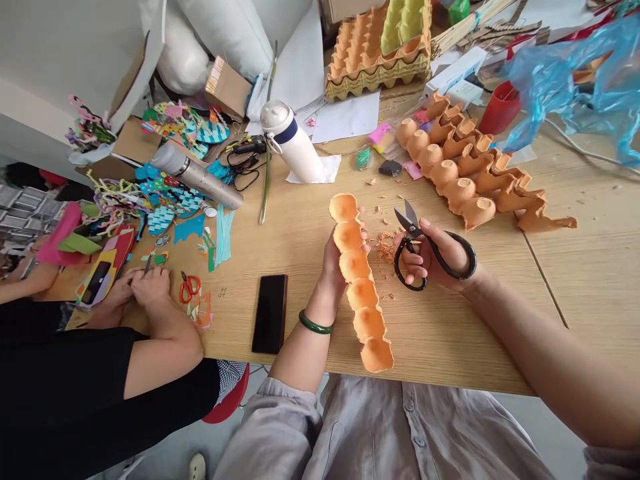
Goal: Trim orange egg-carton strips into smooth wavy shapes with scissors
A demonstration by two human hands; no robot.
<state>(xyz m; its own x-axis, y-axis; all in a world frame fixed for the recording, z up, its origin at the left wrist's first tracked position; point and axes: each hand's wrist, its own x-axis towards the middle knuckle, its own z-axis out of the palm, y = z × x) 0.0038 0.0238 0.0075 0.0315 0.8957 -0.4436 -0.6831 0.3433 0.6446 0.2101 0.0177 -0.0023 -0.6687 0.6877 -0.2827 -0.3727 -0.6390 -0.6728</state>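
Observation:
My left hand [334, 257] is closed around a strip of orange egg carton [363, 293], a single row of cups with their hollow sides toward me. Most of its fingers are hidden behind the strip. In my right hand [433, 257] is a pair of black-handled scissors [463, 257], the blades slightly parted and pointing up and away, apart from the strip. Small orange scraps [387, 247] lie on the table between my hands. Just beyond the scissors sit several more cut egg carton rows [457, 183], cups upward.
A black phone [270, 313] lies left of my left forearm. Behind stand a white bottle [295, 147] and stacked egg trays [375, 67]. At the right are a red cup [500, 107] and blue plastic bag [575, 80]. A co-worker's hands [150, 287] work at the left, near orange-handled scissors [189, 287].

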